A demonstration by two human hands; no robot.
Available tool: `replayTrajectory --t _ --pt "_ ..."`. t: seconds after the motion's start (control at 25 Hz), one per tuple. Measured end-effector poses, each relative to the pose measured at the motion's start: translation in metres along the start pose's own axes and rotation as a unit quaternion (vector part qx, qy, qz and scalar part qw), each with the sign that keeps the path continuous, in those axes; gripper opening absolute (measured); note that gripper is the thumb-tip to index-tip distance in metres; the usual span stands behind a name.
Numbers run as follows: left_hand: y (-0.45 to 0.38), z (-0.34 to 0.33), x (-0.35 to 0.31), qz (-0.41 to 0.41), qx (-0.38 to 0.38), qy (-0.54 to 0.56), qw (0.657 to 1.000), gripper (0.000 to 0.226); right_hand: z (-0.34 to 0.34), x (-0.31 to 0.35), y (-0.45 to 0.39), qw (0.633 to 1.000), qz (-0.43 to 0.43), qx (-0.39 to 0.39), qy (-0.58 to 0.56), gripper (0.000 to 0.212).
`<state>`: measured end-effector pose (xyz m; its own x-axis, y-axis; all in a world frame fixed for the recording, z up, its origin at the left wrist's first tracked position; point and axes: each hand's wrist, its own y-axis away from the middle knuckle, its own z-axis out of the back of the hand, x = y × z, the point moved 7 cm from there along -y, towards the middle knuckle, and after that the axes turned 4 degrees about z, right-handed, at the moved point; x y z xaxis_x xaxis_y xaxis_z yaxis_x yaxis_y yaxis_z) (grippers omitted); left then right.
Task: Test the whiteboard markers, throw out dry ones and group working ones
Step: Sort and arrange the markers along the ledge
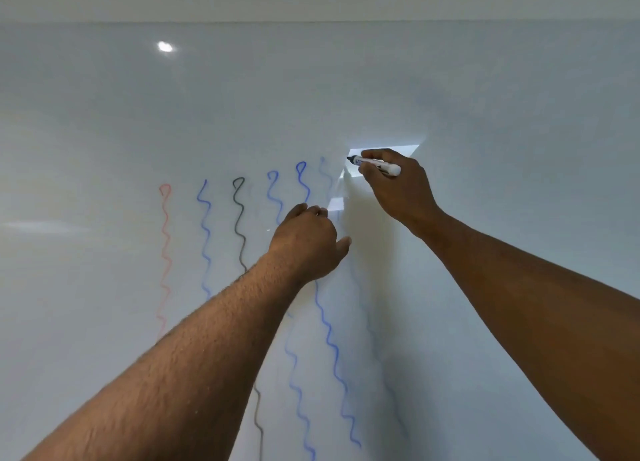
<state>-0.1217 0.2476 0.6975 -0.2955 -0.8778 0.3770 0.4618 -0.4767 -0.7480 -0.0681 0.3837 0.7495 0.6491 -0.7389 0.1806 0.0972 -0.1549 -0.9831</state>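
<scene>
A glossy whiteboard [485, 89] fills the view. My right hand [398, 190] grips a white marker [377, 165] with a dark uncapped tip, and the tip touches the board at the upper middle. Lower and to the left, my left hand [308, 242] rests against the board with its fingers curled; whether it holds anything is hidden. Wavy test lines run down the board: a faint red line [165, 238], a blue line [205, 232], a black line [239, 218], two more blue lines [329, 336], and a very faint blue line [325, 174] beside the marker tip.
A ceiling light reflects as a bright spot [165, 46] at the upper left of the board. A bright rectangular reflection [408, 148] sits behind my right hand. The board's top edge [311, 21] runs across the top of the view.
</scene>
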Motion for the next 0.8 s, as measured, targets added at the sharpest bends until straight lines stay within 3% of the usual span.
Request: replayTrajectory --t 0.16,0.32,0.8 --pt "0.002 0.003 0.002 0.023 -0.005 0.026 0.999 0.059 -0.014 -0.001 -0.023 0.999 0.009 0.018 0.029 0.026" --pt "0.004 0.0 0.003 0.023 -0.002 0.024 0.999 0.06 -0.006 -0.01 -0.02 1.0 -0.007 -0.014 0.021 0.019" --pt "0.007 -0.013 -0.006 0.017 -0.002 0.0 1.0 0.062 0.017 -0.039 0.09 0.996 -0.054 0.037 0.059 0.019"
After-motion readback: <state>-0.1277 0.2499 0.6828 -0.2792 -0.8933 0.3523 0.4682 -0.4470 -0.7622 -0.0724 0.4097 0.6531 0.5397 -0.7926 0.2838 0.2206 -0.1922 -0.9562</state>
